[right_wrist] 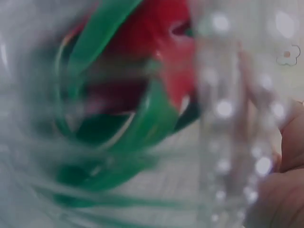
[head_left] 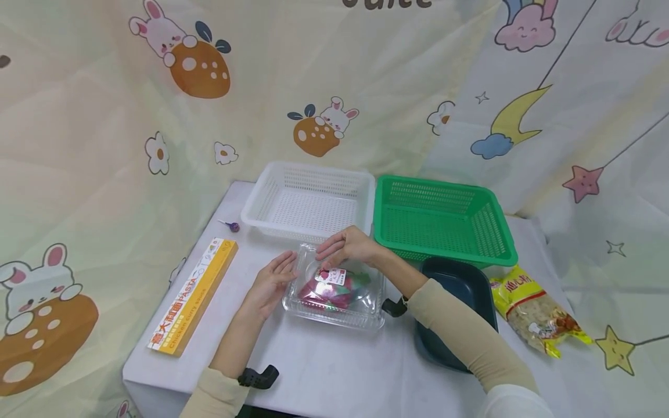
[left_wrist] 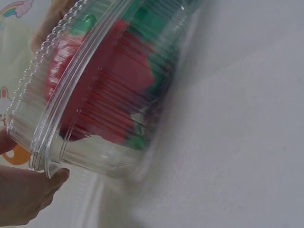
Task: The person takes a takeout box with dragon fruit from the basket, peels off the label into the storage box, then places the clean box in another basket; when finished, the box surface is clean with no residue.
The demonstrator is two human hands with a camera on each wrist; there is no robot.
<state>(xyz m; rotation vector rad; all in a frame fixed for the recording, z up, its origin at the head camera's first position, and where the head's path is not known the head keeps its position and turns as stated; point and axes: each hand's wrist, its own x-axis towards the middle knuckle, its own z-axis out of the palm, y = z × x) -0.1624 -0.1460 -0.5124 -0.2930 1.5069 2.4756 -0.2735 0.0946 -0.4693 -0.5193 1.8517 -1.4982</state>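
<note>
A clear plastic lidded box (head_left: pixel 334 293) lies on the white table (head_left: pixel 334 366) in front of me, with a red and green fruit and a small label inside. My left hand (head_left: pixel 272 283) lies flat against the box's left side, fingers straight. In the left wrist view the left hand (left_wrist: pixel 23 199) touches the rim of the box (left_wrist: pixel 104 95). My right hand (head_left: pixel 347 247) rests on the far part of the lid, fingers gently bent, tips on the plastic. The right wrist view is blurred: the fruit (right_wrist: pixel 142 85) shows through the plastic, with the right hand (right_wrist: pixel 280 194) at its edge.
Behind the box stand a white basket (head_left: pixel 308 197) and a green basket (head_left: pixel 444 217), both with nothing in them. A dark blue tray (head_left: pixel 465 290) and a yellow noodle packet (head_left: pixel 538 313) lie at the right. A long yellow pasta box (head_left: pixel 193 296) and a purple lollipop (head_left: pixel 231 226) lie at the left.
</note>
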